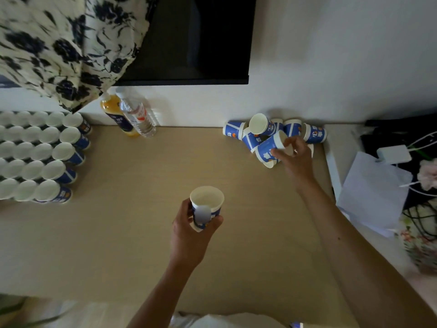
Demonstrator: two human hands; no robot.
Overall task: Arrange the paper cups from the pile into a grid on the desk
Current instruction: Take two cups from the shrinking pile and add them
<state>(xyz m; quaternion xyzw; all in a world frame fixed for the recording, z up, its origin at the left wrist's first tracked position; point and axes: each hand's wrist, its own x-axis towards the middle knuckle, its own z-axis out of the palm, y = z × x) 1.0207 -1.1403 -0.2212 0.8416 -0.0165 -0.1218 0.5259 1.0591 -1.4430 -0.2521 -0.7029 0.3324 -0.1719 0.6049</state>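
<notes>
A pile of blue-and-white paper cups (260, 131) lies tumbled against the wall at the back right of the desk (146, 176). My right hand (296, 157) reaches into it and grips one tilted cup (269, 147) at the pile's front. My left hand (191, 228) holds a single upright cup (207, 204) above the middle of the desk, fingers curled round its side. At the far left, several rows of upright cups form a grid (35, 157).
An orange juice bottle (115, 114) and a clear water bottle (138, 114) stand at the back by the wall. A dark monitor (198, 41) hangs above. Floral fabric (59, 48) drapes at top left. White paper (371, 192), cables and a charger lie right of the desk.
</notes>
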